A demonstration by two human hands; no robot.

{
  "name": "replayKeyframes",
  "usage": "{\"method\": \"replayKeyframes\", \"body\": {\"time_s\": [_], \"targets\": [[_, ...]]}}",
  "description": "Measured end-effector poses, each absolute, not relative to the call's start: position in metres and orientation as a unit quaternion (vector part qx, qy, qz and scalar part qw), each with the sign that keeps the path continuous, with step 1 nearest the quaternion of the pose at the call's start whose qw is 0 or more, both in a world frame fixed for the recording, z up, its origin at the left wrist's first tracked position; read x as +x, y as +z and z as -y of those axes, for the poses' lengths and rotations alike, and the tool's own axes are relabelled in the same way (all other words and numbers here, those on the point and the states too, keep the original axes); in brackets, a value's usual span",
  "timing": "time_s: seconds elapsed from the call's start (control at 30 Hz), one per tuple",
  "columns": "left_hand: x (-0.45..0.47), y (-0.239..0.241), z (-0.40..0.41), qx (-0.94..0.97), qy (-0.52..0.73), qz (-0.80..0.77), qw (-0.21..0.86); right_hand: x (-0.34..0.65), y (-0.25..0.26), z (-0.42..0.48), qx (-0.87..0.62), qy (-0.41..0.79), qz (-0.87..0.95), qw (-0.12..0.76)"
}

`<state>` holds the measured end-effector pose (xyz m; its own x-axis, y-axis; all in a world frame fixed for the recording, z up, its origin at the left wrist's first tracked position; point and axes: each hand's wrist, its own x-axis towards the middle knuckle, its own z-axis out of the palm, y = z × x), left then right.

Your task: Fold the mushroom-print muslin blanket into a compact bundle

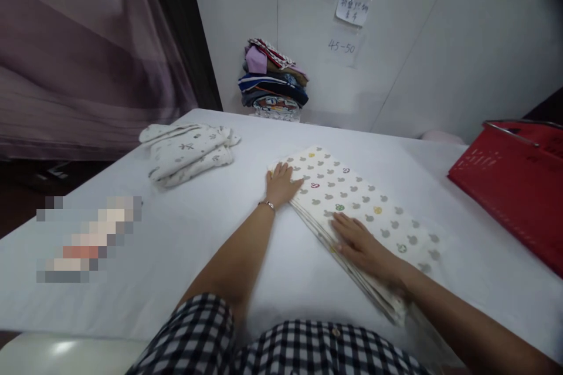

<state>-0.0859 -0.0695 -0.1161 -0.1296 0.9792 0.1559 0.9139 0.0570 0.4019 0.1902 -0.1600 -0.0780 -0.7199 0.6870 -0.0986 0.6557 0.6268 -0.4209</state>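
Observation:
A folded white cloth (365, 193) with grey bunny-like shapes and a few coloured ones lies slantwise on the white table. Its layered edge faces me. My left hand (280, 183) rests flat on the cloth's far left corner, fingers spread. Across the near part of its top, my right hand (358, 243) lies with fingers stretched out, slightly blurred. Neither hand grips anything. To the left, a loosely bundled white cloth (189, 152) with a small plant-like print sits apart from both hands.
The white table (176, 246) runs to a pale wall. Folded clothes (275, 82) are stacked at its far edge. A red basket (510, 181) with a metal handle stands right. Paper signs (352, 10) hang on the wall. A blurred-out item (90, 240) lies left; a purple curtain (88, 58) hangs behind.

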Motion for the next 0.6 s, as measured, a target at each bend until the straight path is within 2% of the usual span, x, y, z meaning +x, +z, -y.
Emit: {"method": "replayKeyframes", "body": {"time_s": [0.1,0.2,0.33,0.47,0.6], "targets": [[-0.089,-0.115,0.07,0.63,0.287,-0.713,0.109,0.197,-0.075,0.19,-0.364,0.185,0.909,0.085],[-0.091,-0.109,0.079,0.614,0.36,-0.696,0.096,0.196,-0.075,0.204,-0.38,0.122,0.907,0.132],[-0.085,-0.096,0.107,0.713,0.355,-0.599,0.081,0.194,-0.077,0.211,-0.423,0.069,0.895,0.127],[-0.072,-0.094,0.141,0.794,0.321,-0.507,0.094,0.194,-0.077,0.209,-0.453,0.097,0.881,0.1],[-0.062,-0.103,0.156,0.81,0.32,-0.481,0.099,0.195,-0.077,0.2,-0.474,0.193,0.846,0.147]]}}
